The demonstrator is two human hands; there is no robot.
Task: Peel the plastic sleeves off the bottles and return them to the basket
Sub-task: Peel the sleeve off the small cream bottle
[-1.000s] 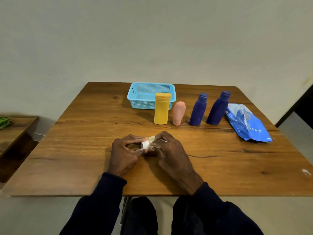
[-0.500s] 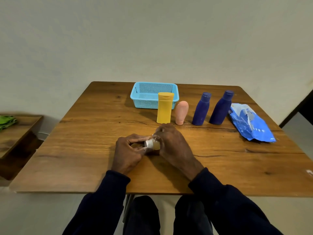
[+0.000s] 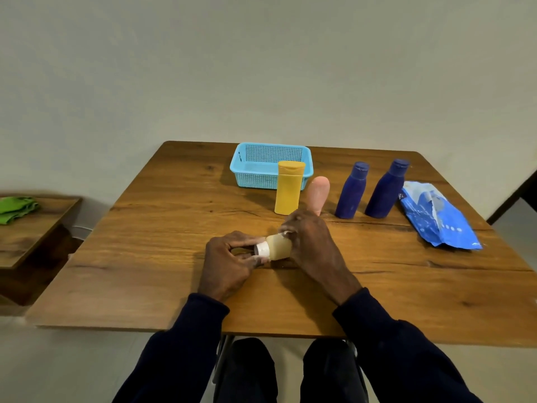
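Beige small bottle (image 3: pixel 278 247) with a white cap (image 3: pixel 262 249) lies sideways near the table's (image 3: pixel 151 257) front edge, left hand (image 3: pixel 229 264) fingers clamped on the cap, right hand (image 3: pixel 312 242) wrapped around its body. Blue basket (image 3: pixel 255 175) sits at the far edge. No writing is legible anywhere.

Brown wooden table (image 3: pixel 162 257): visible grain w/ dark knots, low satin sheen. Light-blue perforated plastic basket (image 3: pixel 247 177): mesh walls, smooth rim. Tall yellow plastic bottle (image 3: pixel 288 189): matt, smooth. Rounded pink plastic bottle (image 3: pixel 319 191): matt. Two dark-blue plastic bottles (image 3: pixel 351 191) (image 3: pixel 386 190): matt, slightly dusty-looking. Small beige translucent plastic bottle (image 3: pixel 278 247) w/ ribbed white cap (image 3: pixel 262 250): semi-gloss. Crumpled blue plastic wrapper (image 3: pixel 436 219): glossy, creased. Green cloth (image 3: pixel 16 207): soft, matt, on wooden side surface (image 3: pixel 35 234). Dark navy fabric sleeves (image 3: pixel 186 344): matt knit.
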